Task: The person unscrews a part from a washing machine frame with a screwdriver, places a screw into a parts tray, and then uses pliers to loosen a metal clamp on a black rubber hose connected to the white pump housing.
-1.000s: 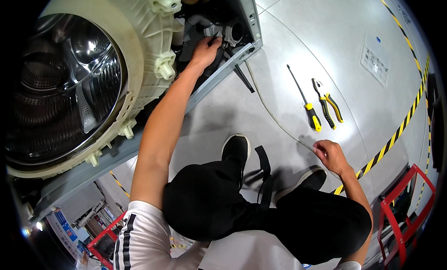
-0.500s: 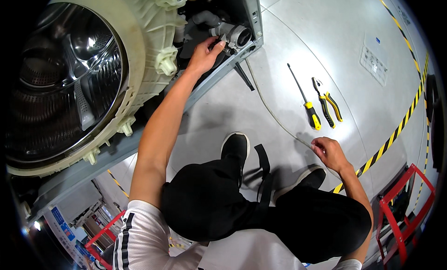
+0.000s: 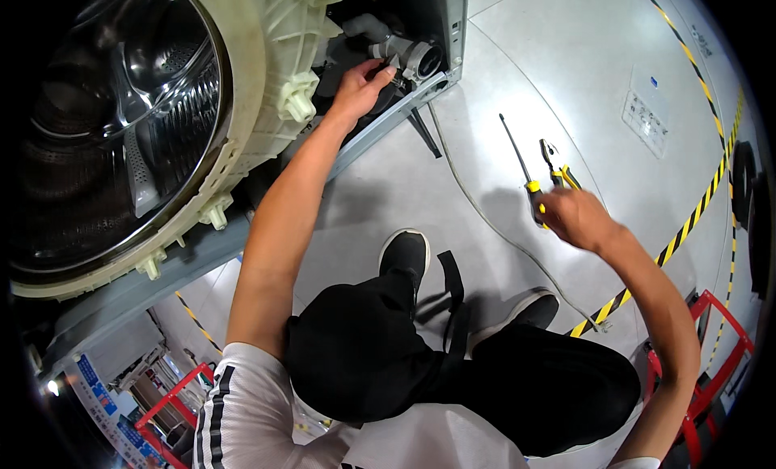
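Note:
Inside the lower corner of an opened washing machine, my left hand (image 3: 362,87) reaches in beside a grey drain pump (image 3: 422,60). Its thumb and fingers are pinched together at a small part next to the pump; what lies between them is hidden. My right hand (image 3: 575,218) is low over the floor, its curled fingers at the black and yellow handle of a screwdriver (image 3: 517,149). It also covers most of the handles of the combination pliers (image 3: 553,155). Whether those fingers grip the screwdriver is unclear. A grey cable (image 3: 477,204) runs from the machine's edge across the floor.
At the left, the steel drum (image 3: 141,174) sits in a cream plastic tub (image 3: 252,81), above the grey cabinet edge (image 3: 360,141). Black-and-yellow tape (image 3: 693,218) crosses the floor at the right, near a red metal frame (image 3: 715,307). My shoes (image 3: 406,251) rest close by.
My right hand has let go of the grey cable and moved up to the tools; the cable's end now lies on the floor near the tape. My left hand stays at the pump.

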A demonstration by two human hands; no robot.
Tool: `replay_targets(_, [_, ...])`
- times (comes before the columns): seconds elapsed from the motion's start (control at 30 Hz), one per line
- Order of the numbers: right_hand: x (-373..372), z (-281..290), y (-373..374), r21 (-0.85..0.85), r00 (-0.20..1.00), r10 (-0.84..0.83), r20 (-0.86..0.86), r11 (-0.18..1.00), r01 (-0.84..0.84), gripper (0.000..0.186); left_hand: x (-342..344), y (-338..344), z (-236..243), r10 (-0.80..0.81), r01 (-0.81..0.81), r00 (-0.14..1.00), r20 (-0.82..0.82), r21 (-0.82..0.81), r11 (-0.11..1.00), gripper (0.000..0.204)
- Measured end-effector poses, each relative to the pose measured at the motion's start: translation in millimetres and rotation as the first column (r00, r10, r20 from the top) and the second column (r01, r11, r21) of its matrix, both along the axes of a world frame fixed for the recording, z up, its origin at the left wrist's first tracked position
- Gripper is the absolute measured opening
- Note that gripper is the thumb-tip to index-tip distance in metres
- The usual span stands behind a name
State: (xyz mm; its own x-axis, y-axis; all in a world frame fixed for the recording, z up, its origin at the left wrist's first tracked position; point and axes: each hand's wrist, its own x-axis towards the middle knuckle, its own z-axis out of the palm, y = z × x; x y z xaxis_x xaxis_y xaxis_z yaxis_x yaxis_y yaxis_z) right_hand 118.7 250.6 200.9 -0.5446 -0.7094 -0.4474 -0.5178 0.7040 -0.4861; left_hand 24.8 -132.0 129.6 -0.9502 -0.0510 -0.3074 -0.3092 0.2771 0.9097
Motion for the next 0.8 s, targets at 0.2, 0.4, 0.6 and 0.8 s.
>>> replay_targets(0.2, [-63,-1,-82,-0.038,0.994,-0.109,0.003,0.993,0.109,0.022,-1,6,-1,0.060,-0.060,0.998,0.000,0.004,0.998,0.050])
replay_targets(0.4, [-86,-30,-156,-0.277,0.820,-0.398,0.411,0.802,0.529,0.047,4,0,-6,0.075,-0.078,0.991,-0.108,-0.022,0.997,0.049])
replay_targets(0.6, [-75,-52,-197,-0.164,0.480,-0.455,0.750,0.575,0.802,0.065,4,6,5,0.062,-0.060,0.994,-0.089,0.031,0.998,0.046])
replay_targets(0.8, [-77,-67,-213,-0.141,0.353,-0.410,0.841,0.464,0.875,0.035,6,0,10,0.029,-0.028,0.999,-0.020,0.048,0.998,0.047])
